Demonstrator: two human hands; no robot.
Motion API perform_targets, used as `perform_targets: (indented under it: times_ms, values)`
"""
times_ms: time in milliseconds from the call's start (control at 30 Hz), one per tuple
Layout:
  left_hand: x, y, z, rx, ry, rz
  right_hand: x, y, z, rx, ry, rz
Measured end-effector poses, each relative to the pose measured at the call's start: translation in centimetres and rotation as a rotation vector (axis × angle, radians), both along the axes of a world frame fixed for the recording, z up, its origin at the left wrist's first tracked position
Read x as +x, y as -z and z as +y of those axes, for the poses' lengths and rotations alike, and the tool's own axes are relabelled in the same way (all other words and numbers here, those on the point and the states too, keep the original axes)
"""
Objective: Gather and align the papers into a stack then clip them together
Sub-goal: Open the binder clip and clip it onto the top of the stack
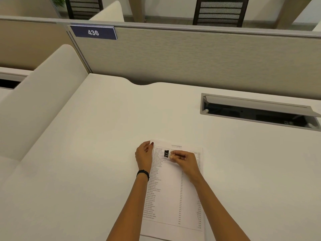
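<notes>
A stack of printed papers (173,188) lies on the white desk (104,153), long side running away from me, with a list of text lines on the top sheet. My left hand (144,156) holds the stack at its far left corner, fingers curled over the edge. A black binder clip (166,153) sits over the upper part of the top sheet. My right hand (184,160) pinches the clip's wire handles from the right. I cannot tell whether the clip's jaws grip the paper.
An open cable tray with a raised lid (257,112) is set into the desk at the back right. A grey partition wall (191,58) with a blue "436" sign (93,33) closes the far side. A cream side divider (43,101) stands at the left.
</notes>
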State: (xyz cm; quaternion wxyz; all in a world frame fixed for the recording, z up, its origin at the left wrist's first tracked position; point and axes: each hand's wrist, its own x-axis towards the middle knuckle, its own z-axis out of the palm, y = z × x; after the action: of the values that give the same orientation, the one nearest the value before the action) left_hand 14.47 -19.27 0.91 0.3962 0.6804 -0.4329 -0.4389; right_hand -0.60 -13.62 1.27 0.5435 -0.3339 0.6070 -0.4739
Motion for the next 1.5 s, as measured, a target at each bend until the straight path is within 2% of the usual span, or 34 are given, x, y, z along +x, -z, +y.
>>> perform_targets:
  times_ms: [133,400,600,767,1067,1500]
  values:
    - [-0.3,0.5,0.5,-0.053,-0.074,0.026,-0.1,-0.2,-1.0,-0.008,0.005,0.080]
    - [-0.5,0.9,0.3,-0.065,-0.103,0.028,-0.2,-2.5,-5.3,-0.125,-0.131,0.416]
    - [-0.5,1.6,0.1,-0.066,-0.104,0.029,0.2,-3.8,-7.9,-0.189,-0.323,0.699]
    - [-0.5,1.4,0.1,-0.075,-0.133,0.099,0.2,-4.4,-9.2,-0.178,-0.482,0.879]
    - [-0.1,1.7,0.1,-0.091,-0.074,0.187,0.2,-5.6,-10.4,-0.183,-0.648,0.970]
    - [0.0,0.8,1.0,-0.157,-0.049,0.275,0.2,-6.6,-10.4,-0.146,-0.850,0.927]
